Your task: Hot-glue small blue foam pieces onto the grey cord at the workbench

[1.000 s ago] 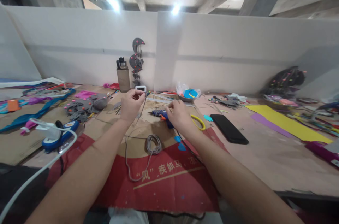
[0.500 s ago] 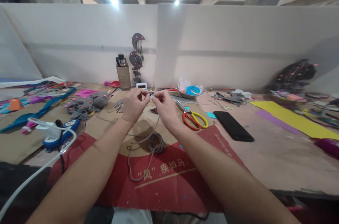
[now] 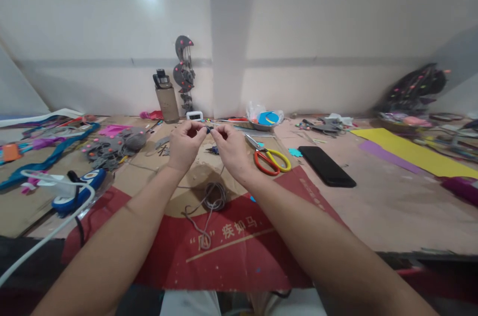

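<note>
My left hand and my right hand meet above the cardboard, thumbs and forefingers pinched. A small dark piece shows between the fingertips; its kind is too small to make out. Grey cord rises to my right hand, and its end there is hidden by the fingers. Below the hands lies a loose coil of the same cord, with slack loops on the red printed part of the cardboard. A small dark object rests just behind the right thumb.
Scissors with red and yellow handles lie right of my right hand, beside a black phone. A bottle stands behind. Grey felt pieces and a blue power strip with a white cable are at left. Yellow sheet lies right.
The camera view has shifted slightly, moving the scene up and left. The slack cord near the coil has changed shape, its loop drawn narrower. Both hands stay pinched together.
</note>
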Tool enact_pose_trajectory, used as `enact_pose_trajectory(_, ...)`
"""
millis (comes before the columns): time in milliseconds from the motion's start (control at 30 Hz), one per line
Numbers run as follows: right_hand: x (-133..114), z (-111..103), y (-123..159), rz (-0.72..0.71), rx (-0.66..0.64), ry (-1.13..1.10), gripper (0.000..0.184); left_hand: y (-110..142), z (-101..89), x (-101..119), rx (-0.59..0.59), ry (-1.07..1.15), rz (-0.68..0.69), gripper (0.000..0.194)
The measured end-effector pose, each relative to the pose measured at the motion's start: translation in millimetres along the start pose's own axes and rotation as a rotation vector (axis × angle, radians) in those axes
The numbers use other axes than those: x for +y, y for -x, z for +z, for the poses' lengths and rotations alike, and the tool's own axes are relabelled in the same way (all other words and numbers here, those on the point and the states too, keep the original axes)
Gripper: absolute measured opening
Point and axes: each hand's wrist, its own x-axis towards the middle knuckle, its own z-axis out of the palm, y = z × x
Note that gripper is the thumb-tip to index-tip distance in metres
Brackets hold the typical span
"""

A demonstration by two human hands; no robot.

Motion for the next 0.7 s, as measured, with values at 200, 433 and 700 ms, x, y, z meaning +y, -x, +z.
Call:
enact_pose_trajectory(200, -4.9, 0.6, 1.2, -0.005, 0.006, 0.068, 0.019, -1.0, 1.6, 1.1, -0.001, 0.150, -0.090, 0.009)
enact_pose_trajectory(433, -4.6, 1.3, 1.4, 0.025, 0.030, 0.073, 0.019, -1.1, 9.1, -4.4, -0.004, 0.361, -0.189, 0.006)
enact_pose_trajectory(700, -4.5, 0.5, 1.3, 0.052, 0.034, 0.075, 0.019, 1.2, 11.9, -1.3, -0.059, 0.523, -0.265, 0.006)
